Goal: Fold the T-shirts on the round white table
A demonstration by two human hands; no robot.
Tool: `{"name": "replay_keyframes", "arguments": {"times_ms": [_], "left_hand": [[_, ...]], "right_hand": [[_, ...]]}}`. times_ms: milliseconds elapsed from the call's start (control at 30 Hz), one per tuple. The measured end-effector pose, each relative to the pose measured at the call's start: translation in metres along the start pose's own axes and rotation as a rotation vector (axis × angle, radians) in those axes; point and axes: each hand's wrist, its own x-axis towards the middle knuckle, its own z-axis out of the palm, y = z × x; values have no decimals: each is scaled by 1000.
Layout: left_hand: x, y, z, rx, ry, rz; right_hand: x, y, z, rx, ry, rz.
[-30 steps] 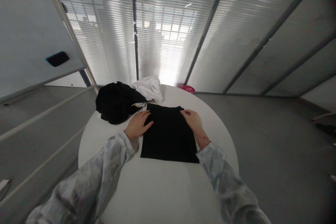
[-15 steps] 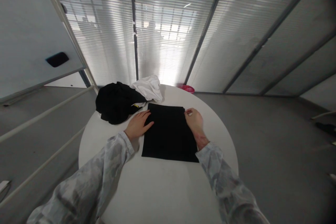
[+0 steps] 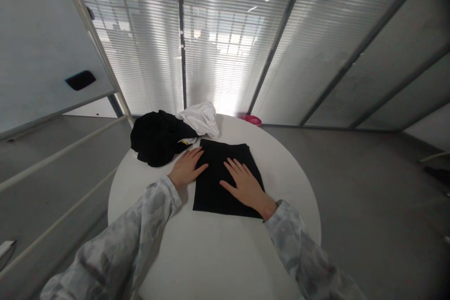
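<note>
A black folded cloth (image 3: 214,187), perhaps a garment, lies flat in a near-square on the white round table (image 3: 211,253). My left hand (image 3: 186,167) rests at its left edge, fingers stretched out, with the fingertips and thumb on the fabric. Across the middle right of the cloth lies my right hand (image 3: 243,183), palm down and fingers spread. Neither hand grips anything. Just beyond my left hand is a heap of black cloth (image 3: 154,138), with a small yellow mark near its right side.
White cloth (image 3: 201,119) lies against the heap at the table's far edge. A pink basket (image 3: 252,120) shows beyond the table. To the left stands a whiteboard (image 3: 42,47) on a pale metal frame (image 3: 63,158). Windows with blinds (image 3: 225,70) line the far side.
My right hand has let go of the cloth's far right corner. It has moved left and nearer to me, and its fingers now lie spread on the fabric. My left hand stays at the left edge.
</note>
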Motion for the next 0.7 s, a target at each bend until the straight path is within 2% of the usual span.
{"name": "replay_keyframes", "arguments": {"times_ms": [67, 167, 300, 467, 600, 700], "left_hand": [[0, 1, 0, -7, 1, -7], [-1, 2, -1, -4, -13, -22], [-1, 1, 0, 6, -16, -25], [-1, 0, 1, -4, -8, -20], [-1, 0, -1, 2, -9, -12], [0, 2, -4, 5, -7, -14]], "right_hand": [[-3, 16, -2, -16, -9, 19], [-7, 53, -13, -22, -3, 44], [-10, 102, -30, -4, -40, -8], [-2, 149, -39, -16, -47, 14], [8, 168, -44, -50, -53, 70], [8, 158, -42, -102, -12, 92]]}}
